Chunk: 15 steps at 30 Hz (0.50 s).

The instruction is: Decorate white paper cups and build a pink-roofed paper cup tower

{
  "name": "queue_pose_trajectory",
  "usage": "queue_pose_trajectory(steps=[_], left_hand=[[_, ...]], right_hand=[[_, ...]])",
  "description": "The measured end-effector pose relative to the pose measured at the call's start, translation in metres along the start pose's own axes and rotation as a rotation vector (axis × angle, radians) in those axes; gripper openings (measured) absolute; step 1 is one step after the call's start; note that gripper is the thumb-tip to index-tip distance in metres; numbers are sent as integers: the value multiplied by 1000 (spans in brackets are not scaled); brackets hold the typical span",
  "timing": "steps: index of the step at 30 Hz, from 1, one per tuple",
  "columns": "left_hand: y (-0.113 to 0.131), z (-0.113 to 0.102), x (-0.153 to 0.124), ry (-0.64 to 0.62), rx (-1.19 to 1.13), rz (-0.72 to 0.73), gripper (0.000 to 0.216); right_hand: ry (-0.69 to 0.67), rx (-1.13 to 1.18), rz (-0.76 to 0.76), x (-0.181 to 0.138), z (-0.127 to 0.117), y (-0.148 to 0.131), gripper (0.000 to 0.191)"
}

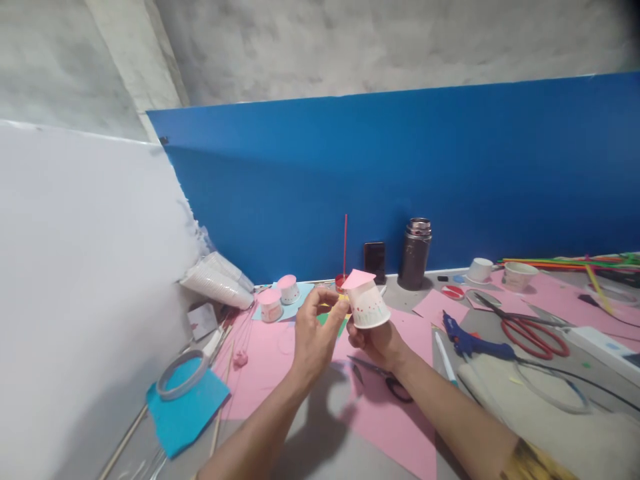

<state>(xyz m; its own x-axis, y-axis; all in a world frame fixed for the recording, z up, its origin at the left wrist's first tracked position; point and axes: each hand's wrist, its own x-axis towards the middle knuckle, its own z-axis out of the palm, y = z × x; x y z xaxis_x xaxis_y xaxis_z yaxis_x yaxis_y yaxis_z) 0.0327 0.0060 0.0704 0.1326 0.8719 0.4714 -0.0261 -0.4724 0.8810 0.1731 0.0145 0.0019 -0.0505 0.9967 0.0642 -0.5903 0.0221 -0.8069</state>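
Observation:
My right hand holds a small white paper cup upside down and slightly tilted, its fingers around the lower side. Red dots and faint green marks decorate the cup. A pink paper piece with pointed corners lies across its upturned base. Close to the left of the cup is my left hand, thumb and index fingertips nearly meeting; anything between them is too small to make out. Below the hands, dark-handled scissors lie on pink paper.
Two pink-topped cups stand on the left near stacked cups. A tape ring rests on blue paper. Rightward are a blue glue gun, red-handled scissors and a power strip. Behind stands a dark flask.

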Motion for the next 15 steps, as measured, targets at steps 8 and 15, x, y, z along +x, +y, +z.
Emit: queue_pose_trajectory(steps=[8,15], left_hand=[[-2,4,6,-70,-142,-59,21],[-10,2,8,-90,-158,-60,21]], right_hand=[[-18,68,68,1,-2,0,35],[-210,161,189,-4,-9,0,31]])
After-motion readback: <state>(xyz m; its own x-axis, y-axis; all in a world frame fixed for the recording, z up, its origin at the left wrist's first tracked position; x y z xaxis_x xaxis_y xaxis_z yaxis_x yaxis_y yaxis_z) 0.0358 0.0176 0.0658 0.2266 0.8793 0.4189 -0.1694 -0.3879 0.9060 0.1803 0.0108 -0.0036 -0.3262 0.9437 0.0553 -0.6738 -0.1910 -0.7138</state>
